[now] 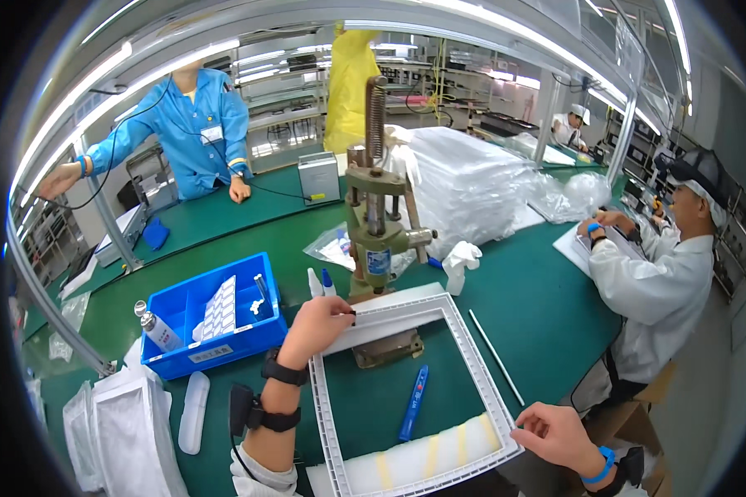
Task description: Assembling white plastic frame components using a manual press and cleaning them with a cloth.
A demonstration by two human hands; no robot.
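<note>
A white rectangular plastic frame lies in front of me, its far edge by the foot of a green hand press. My left hand is over its far left corner, thumb and fingers pinched at a small dark piece too small to name. At the near right corner, my right hand has curled fingers, their tips on the frame's edge. Inside the frame's opening lie a blue pen-shaped tool and a metal block. White foam with yellowish strips shows along the near side.
A blue divided bin holds a bottle and a white sheet. Left of me are a clear case and bagged white panels. A white rod lies right; wrapped stacks stand behind. Co-workers stand across and sit right.
</note>
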